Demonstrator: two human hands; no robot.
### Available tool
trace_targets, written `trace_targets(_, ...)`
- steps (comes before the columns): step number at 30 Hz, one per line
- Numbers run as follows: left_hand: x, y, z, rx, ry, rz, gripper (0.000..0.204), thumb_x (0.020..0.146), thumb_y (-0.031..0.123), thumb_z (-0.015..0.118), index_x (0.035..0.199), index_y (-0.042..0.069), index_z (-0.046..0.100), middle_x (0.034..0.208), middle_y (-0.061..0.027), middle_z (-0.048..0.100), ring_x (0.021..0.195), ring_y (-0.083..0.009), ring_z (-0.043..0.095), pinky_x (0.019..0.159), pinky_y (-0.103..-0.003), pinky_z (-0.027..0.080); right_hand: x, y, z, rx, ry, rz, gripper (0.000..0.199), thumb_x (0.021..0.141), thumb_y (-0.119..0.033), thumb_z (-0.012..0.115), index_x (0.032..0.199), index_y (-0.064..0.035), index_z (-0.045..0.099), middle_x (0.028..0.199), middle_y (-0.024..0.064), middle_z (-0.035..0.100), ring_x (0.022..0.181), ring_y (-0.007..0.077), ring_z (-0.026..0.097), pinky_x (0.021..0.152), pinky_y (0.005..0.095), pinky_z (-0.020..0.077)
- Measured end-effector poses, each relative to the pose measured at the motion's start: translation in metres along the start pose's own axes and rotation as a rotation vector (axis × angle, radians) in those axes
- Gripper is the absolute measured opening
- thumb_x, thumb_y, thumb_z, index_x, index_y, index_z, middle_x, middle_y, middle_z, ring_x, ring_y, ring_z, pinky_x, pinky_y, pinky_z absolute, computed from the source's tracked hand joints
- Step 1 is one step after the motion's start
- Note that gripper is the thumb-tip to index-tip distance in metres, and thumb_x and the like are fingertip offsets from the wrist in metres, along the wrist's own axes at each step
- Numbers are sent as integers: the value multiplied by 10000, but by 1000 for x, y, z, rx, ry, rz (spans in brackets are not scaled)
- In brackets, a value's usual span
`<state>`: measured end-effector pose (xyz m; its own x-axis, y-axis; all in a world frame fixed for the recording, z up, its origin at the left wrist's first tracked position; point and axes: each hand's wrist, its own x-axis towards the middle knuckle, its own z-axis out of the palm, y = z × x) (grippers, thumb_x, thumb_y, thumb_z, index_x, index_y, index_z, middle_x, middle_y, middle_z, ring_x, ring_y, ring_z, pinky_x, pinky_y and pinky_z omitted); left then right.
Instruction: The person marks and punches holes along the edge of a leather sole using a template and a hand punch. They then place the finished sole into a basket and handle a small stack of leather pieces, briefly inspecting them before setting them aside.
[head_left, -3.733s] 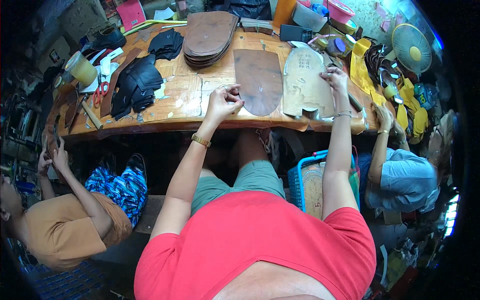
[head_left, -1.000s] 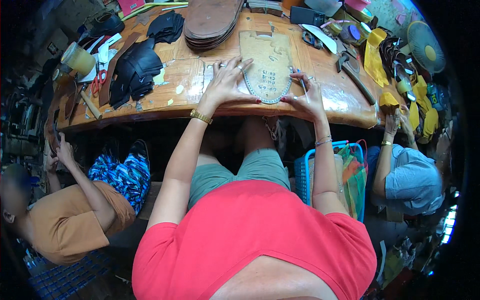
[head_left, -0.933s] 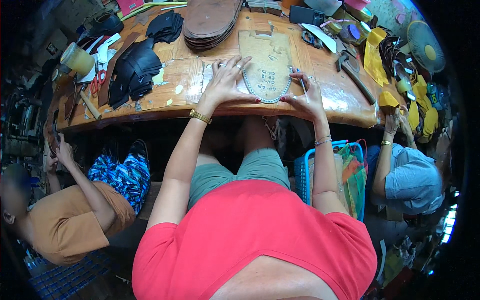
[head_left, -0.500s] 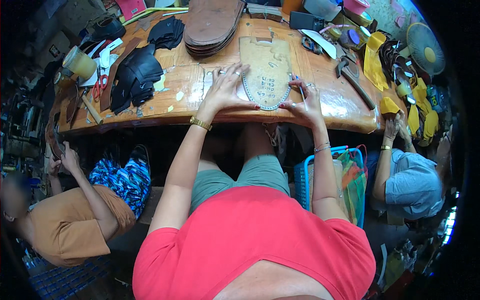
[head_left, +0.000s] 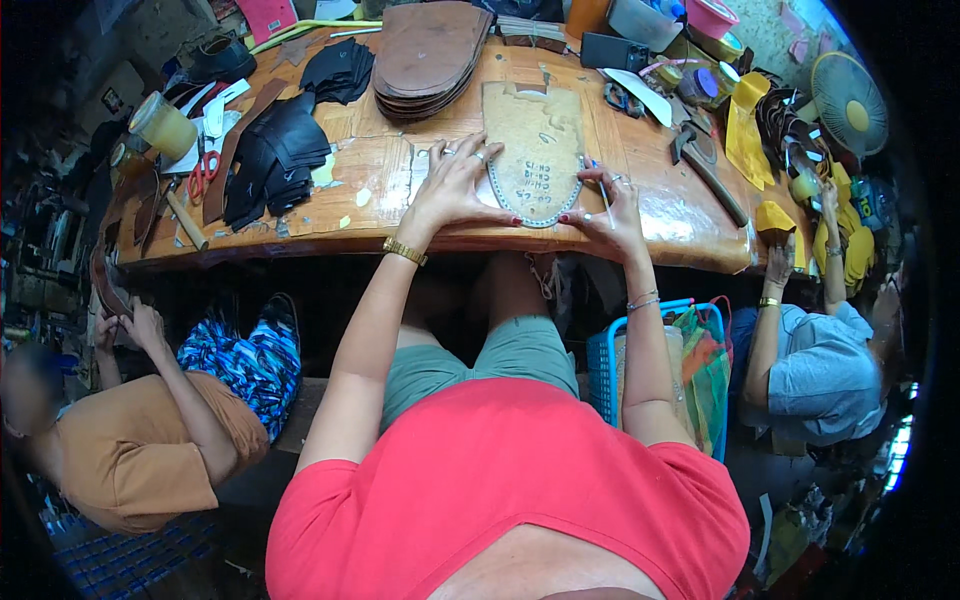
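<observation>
Tan pattern piece (head_left: pixel 538 150), one: shifted leftward since the earliest frame and turned end for end, rounded end now toward the wearer, notched end far. Location: flat on the wooden bench (head_left: pixel 360 180), near its front edge, beyond the wearer's lap. Left hand (head_left: pixel 455 193): fingers spread along the left edge, thumb at the curve. Right hand (head_left: pixel 614 212): fingers bent around a slim pen-like tool (head_left: pixel 604 193), thumb at the curve's other side. Hammer (head_left: pixel 716 184): now uncovered, at right. Brown leather stack (head_left: pixel 430 52): in place beyond. Bearing on the work, as judged: piece squared and steadied between both hands. What lies beneath: cannot tell.
</observation>
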<state>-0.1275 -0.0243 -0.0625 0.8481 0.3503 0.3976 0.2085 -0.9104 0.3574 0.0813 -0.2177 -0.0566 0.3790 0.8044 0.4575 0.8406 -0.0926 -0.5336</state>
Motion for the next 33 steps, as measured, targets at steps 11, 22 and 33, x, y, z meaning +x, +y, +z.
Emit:
trace_targets(11, 1, -3, 3, 19, -5, 3, 1085, 484, 707, 758, 1348, 110, 491, 1416, -197, 413, 1341, -317, 358, 1096, -509, 179, 0, -3, -4, 17, -65, 33, 642, 511, -270, 904, 1041, -48, 619, 1298, 167, 573, 1158, 293, 550, 994, 384, 419)
trace_targets(22, 0, -8, 6, 10, 4, 12, 1077, 480, 707, 756, 1349, 122, 505, 1421, -194, 408, 1332, -332, 366, 1100, -513, 169, -1, -6, -4, -41, -72, 38, 617, 556, -303, 888, 1059, -65, 623, 1275, 172, 585, 1088, 314, 577, 954, 395, 442)
trace_targets(33, 2, -6, 8, 33, 20, -22, 854, 666, 662, 684, 1329, 146, 533, 1402, -179, 443, 1304, -334, 403, 1095, -498, 189, -1, 1, -1, 34, -62, 27, 664, 520, -290, 911, 1063, -44, 619, 1279, 197, 576, 1152, 289, 565, 991, 376, 428)
